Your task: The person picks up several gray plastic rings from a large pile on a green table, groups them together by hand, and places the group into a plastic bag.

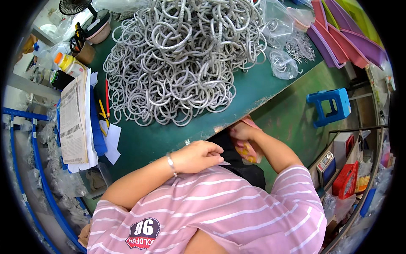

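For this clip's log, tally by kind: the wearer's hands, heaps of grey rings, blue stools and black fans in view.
Hands, left hand and right hand: 2
Heap of grey rings: 1
Blue plastic stool: 1
Black fan: 1
Total: 5

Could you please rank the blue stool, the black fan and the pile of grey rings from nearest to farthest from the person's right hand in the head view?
1. Pile of grey rings: ahead and left of the right hand.
2. Blue stool: off to the right.
3. Black fan: at the upper left.
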Demonstrator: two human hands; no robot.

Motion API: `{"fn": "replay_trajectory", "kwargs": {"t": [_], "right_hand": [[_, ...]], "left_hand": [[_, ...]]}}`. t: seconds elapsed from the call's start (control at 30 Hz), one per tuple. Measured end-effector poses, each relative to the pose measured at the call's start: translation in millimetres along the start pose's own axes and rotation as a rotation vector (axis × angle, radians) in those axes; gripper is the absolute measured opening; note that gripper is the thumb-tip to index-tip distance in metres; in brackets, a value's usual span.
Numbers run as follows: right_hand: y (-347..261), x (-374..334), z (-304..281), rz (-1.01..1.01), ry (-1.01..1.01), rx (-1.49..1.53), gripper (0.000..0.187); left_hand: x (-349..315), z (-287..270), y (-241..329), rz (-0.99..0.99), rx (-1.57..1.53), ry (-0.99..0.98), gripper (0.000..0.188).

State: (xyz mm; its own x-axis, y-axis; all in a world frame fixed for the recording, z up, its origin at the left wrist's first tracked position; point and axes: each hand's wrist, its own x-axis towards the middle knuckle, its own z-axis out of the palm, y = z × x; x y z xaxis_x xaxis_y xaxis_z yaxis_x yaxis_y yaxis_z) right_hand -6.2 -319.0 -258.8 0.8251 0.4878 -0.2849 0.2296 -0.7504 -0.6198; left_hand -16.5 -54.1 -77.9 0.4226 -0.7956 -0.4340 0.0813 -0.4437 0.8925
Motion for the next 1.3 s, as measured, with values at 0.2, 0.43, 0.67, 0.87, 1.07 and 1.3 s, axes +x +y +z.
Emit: {"fn": "replay_trajectory", "kwargs": {"t": [0.2,0.43,0.67,0.87,1.07,1.3], "right_hand": [[-13,-126,0,-0.024,-0.227,-0.004,0.015],[-2,-170,4,0.063,-0.386,-0.22,0.011],[-15,-151,4,0.01,-0.343,-0.128,0.011],[-18,-127,3,0.017,-0.363,-0.092,0.012],[-18,-117,5,0.005,-0.57,-0.062,0.02],[-30,-104,-40,0.152,-0.69,-0.018,0.031]], "left_hand": [[35,28,-8,0.09,0.294,0.112,0.035],[109,72,-18,0.416,0.798,0.17,0.061],[135,87,-42,0.346,1.085,0.075,0.035],[128,78,-52,0.256,1.136,0.09,0.017],[136,80,-51,0.21,1.211,-0.012,0.02],[147,107,-71,0.554,1.006,0.092,0.013]]}}
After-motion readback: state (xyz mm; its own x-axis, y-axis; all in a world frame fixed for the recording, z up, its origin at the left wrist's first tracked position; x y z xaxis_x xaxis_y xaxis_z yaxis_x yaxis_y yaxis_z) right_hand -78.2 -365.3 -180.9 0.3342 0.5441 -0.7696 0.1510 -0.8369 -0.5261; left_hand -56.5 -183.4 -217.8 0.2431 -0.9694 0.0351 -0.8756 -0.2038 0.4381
